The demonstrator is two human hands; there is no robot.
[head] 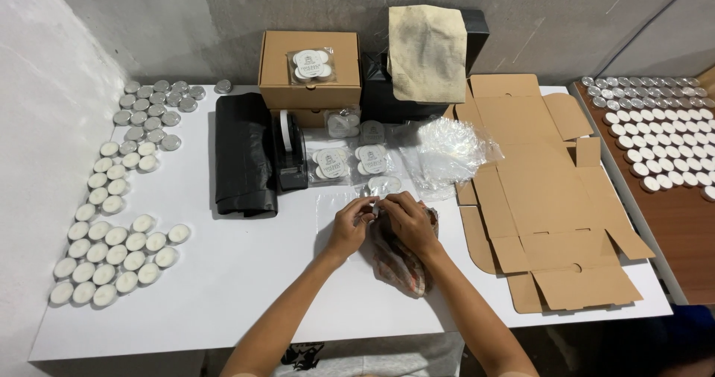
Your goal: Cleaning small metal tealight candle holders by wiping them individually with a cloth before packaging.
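Fingers [370, 207] of both hands pinched on small clear bag [375, 191], mid-pack. Approx. six sealed packs [370, 159] done; many loose tealights [112, 254] left, flat boxes [547, 198] unfolded.

Both hands [381, 224] pinching small clear packet [375, 192], tealights [112, 250] left, flat cartons [551, 206] right

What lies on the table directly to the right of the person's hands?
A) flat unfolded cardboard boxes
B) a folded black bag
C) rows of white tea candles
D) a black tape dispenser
A: the flat cardboard boxes lie right of both hands, the candles far left.
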